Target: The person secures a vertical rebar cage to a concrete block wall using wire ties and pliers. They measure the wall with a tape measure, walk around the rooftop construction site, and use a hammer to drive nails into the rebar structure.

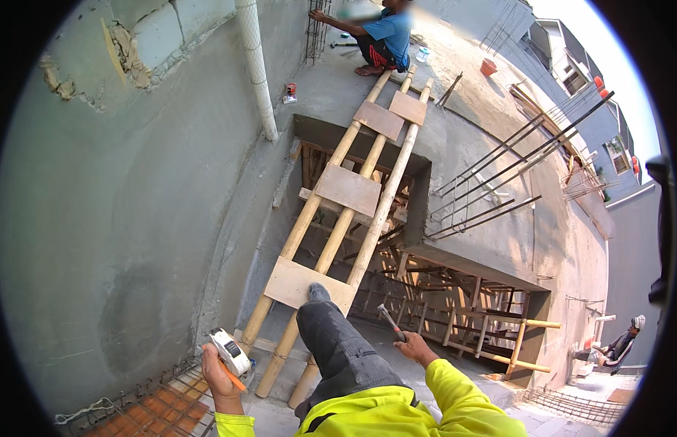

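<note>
My left hand (pixel 220 379) is closed around a white, dark-edged tape measure (pixel 231 351). A thin orange stick-like thing (pixel 233 377) juts from the same grip; its kind is unclear. My right hand (pixel 417 349) grips a hammer (pixel 391 323) by its handle, head pointing up and away. Between the hands, my shoe (pixel 318 293) rests on a plywood board (pixel 287 282) laid across bamboo poles (pixel 330 251). These poles bridge a rectangular floor opening, and more plywood pieces (pixel 348 189) lie farther along them.
A grey plastered wall (pixel 134 197) with a white pipe (pixel 257 73) runs along the left. Rebar rods (pixel 499 167) stick out at the right, above bamboo scaffolding (pixel 521 342). One person (pixel 386 36) squats at the poles' far end; another (pixel 619 348) is far right.
</note>
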A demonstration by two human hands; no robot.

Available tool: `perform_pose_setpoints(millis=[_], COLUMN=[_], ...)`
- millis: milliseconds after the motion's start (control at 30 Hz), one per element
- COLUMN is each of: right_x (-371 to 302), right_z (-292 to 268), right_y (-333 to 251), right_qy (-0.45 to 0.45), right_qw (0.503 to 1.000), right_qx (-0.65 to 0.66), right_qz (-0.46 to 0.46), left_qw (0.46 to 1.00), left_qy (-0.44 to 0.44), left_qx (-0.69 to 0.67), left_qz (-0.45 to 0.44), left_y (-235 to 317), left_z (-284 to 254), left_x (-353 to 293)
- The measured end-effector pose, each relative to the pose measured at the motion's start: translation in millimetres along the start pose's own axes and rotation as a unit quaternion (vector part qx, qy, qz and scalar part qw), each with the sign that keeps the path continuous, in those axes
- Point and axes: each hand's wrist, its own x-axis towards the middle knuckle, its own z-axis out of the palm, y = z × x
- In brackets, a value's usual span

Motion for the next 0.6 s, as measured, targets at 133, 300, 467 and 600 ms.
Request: perform_pose_setpoints(millis=[133, 300, 467, 600], right_x=[5, -16, -57, -66], right_z=[-75, -167, -219, -232], right_y=[-31, -44, -68, -94], right_qy=[-0.004, 0.016, 0.125, 0.202], right_qw=[0.998, 0.995, 0.982, 0.961], right_qx=[-0.011, -0.032, 0.073, 0.144], right_qz=[0.053, 0.093, 0.123, 0.121], left_qw=[0.997, 0.996, 0.999, 0.994], left_qy=[-0.079, -0.085, 0.02, 0.065], left_qx=[0.008, -0.027, -0.015, 0.044], left_qz=[0.011, 0.008, -0.026, -0.081], left_y=[89, 153, 156, 138], left_z=[102, 174, 182, 163], left_x=[98, 146, 169, 192])
